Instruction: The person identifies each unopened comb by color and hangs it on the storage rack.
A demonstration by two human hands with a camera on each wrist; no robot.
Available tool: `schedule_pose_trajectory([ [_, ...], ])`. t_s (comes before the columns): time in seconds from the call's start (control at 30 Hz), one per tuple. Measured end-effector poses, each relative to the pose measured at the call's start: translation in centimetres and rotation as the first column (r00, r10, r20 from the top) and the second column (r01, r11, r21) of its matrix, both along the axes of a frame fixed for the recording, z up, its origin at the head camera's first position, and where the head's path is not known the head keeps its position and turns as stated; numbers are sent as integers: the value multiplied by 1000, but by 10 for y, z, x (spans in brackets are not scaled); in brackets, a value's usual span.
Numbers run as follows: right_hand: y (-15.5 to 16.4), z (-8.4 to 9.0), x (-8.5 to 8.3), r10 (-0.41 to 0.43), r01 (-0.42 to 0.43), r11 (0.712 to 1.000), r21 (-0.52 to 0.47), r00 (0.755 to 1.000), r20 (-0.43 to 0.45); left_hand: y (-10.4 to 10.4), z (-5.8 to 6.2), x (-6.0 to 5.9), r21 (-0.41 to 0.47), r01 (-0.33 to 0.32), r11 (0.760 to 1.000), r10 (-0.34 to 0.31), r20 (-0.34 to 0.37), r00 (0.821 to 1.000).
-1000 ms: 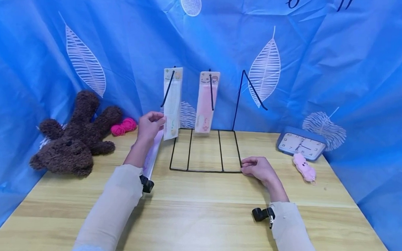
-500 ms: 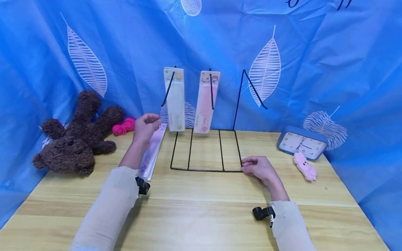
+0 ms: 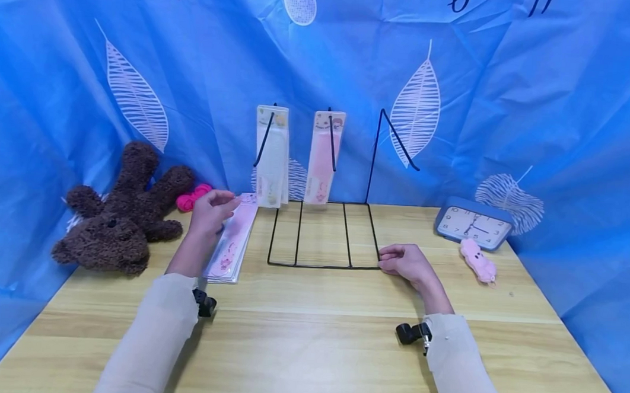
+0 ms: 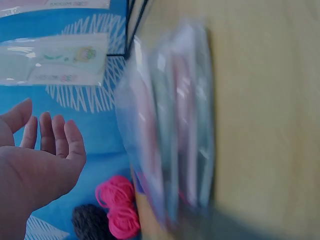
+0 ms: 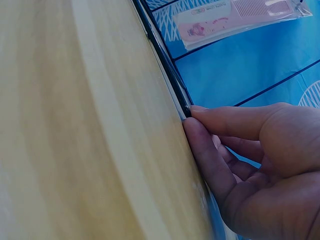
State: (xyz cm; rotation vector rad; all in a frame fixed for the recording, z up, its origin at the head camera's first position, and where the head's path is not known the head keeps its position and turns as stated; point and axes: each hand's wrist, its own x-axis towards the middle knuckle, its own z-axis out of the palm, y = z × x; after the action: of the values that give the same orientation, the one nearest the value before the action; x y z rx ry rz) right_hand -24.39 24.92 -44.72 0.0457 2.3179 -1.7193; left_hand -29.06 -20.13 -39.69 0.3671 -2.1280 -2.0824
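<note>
A black wire display rack [image 3: 322, 267] stands on the table with three hooks. Packaged pale green combs [image 3: 273, 170] hang on its left hook and a packaged pink comb [image 3: 319, 167] on the middle one; the right hook is bare. My right hand [image 3: 405, 263] pinches the front right corner of the rack's base between thumb and forefinger, as the right wrist view shows. Left of the rack lies a stack of packaged combs [image 3: 232, 245], pink on top. My left hand [image 3: 207, 214] is above the stack's far end, holding nothing, its fingers relaxed in the left wrist view [image 4: 45, 165].
A brown teddy bear [image 3: 110, 233] and a pink yarn bundle [image 3: 187, 202] lie at the left. On the right are a blue clock [image 3: 472, 225] and a small pink plush toy [image 3: 477, 263]. A blue curtain [image 3: 333, 55] hangs behind the table [image 3: 307, 338].
My left hand has let go of the pale green packet on the left hook and moved left and down to the stack. The packet swings slightly. My right hand stays at the rack's corner.
</note>
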Motion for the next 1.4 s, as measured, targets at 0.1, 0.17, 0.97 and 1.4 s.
schedule_pose_trajectory([
  [0.1,0,0,0,-1,1,1000,-7,1000,4,-9,-4,5,-31,18,999,-16,56,998],
  [0.17,-1,0,0,-1,1,1000,-12,1000,7,-14,-6,8,-61,39,997,-34,82,996],
  [0.97,0,0,0,1,0,1000,-19,1000,16,-41,-24,18,-267,365,892,-286,294,912],
  [1.4,-2,1,1,-13,13,1000,-9,999,30,-41,-28,18,-293,351,889,-249,333,909],
])
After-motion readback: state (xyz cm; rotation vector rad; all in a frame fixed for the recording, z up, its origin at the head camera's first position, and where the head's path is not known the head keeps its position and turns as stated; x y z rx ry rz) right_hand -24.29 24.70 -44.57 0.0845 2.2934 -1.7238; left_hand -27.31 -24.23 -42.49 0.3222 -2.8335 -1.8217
